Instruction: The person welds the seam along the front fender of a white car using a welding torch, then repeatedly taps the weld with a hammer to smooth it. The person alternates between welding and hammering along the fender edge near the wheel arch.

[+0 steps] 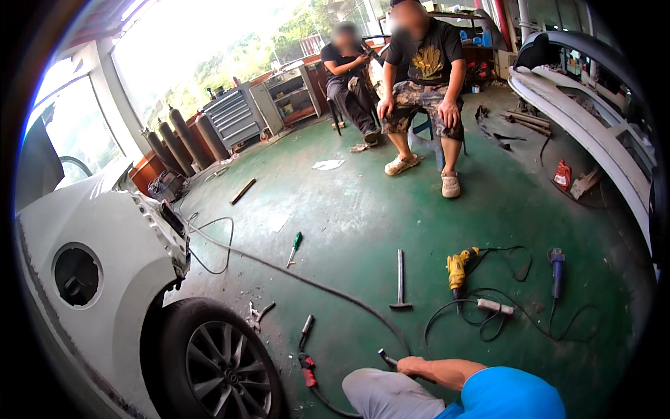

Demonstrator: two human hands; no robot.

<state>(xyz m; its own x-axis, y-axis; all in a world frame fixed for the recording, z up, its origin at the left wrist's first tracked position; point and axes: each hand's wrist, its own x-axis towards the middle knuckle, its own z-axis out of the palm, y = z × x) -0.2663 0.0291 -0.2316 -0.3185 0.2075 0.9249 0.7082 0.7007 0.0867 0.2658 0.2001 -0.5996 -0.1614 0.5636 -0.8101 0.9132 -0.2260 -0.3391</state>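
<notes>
My right hand (413, 366) comes in from the lower right on a bare forearm with a blue sleeve. Its fingers are wrapped round the handle of a hammer (386, 358), whose metal head points up and left above my grey-clad knee (382, 392). My left hand is out of sight. On the floor left of the knee lies a welding torch (308, 369) with a red and black grip. A second, long-handled hammer (400, 281) rests farther ahead. To the left stands a white car (98, 209) with a cut rear edge, its wheel (227, 370) close by.
On the green floor lie a yellow drill (457, 269), a blue angle grinder (556, 271), a power strip (494, 306), a green-handled screwdriver (296, 243), pliers (260, 315) and cables. Two people sit at the back. Gas cylinders (183, 133) and a tool cabinet (241, 115) stand behind; a bumper (586, 115) is right.
</notes>
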